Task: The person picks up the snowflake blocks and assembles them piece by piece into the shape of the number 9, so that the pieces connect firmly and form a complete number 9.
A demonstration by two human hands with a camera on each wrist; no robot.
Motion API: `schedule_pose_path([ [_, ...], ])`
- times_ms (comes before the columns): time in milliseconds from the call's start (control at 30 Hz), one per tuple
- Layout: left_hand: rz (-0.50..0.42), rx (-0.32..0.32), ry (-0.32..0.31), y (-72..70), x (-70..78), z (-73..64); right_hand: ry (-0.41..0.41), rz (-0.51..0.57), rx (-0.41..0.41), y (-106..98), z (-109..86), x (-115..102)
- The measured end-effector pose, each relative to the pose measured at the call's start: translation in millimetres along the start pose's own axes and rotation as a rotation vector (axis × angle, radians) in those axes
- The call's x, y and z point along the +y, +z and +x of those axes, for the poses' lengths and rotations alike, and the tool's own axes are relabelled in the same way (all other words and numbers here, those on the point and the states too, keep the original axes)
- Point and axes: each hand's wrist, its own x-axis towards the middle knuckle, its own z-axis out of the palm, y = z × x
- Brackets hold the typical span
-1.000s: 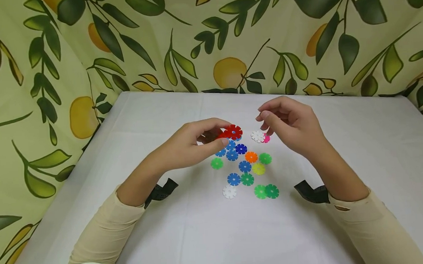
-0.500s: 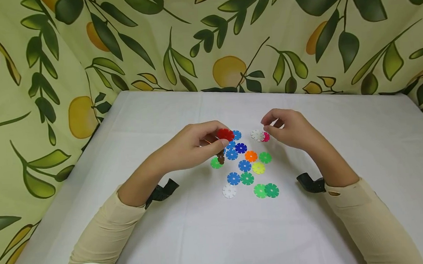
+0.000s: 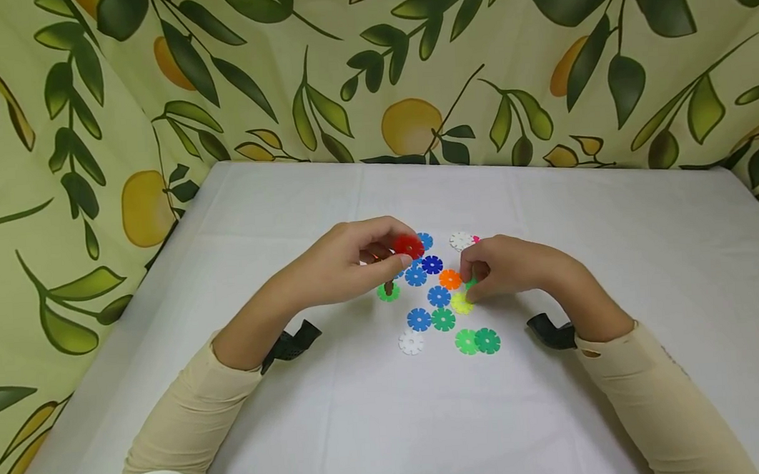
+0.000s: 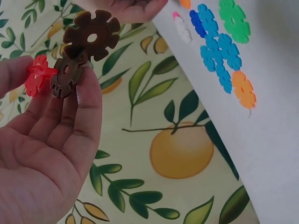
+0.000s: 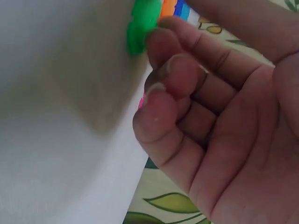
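In the head view my left hand holds a red notched building disc above the table. The left wrist view shows this red disc slotted to brown notched discs, with the red one at the thumb. My right hand is low over the table, its fingers loosely bent at a yellow disc and a partly covered green disc. No disc shows between the right fingertips in the right wrist view. Whether they touch a disc is unclear.
Several loose discs lie between the hands, including an orange disc and a dark blue disc. A white disc lies nearer, and another white disc farther back. A leaf-patterned cloth hangs behind the white table.
My right hand has come down and nearer, from beside the far white and pink discs to the yellow and green ones. The left hand has turned its joined discs slightly, staying almost in place.
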Motion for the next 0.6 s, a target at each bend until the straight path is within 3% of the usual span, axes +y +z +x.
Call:
schedule_pose_path([
  [167, 0.023, -0.007, -0.012, 0.4, 0.3, -0.3, -0.013, 0.011, -0.049, 5.8, 0.8, -9.4],
  [400, 0.093, 0.014, -0.031, 1.5, -0.4, 0.8, -0.024, 0.001, -0.058, 10.9, 3.9, -14.9],
  [600, 0.023, -0.016, -0.053, 3.1, -1.8, 1.2, -0.105, 0.018, -0.065, 8.4, -0.1, -13.5],
])
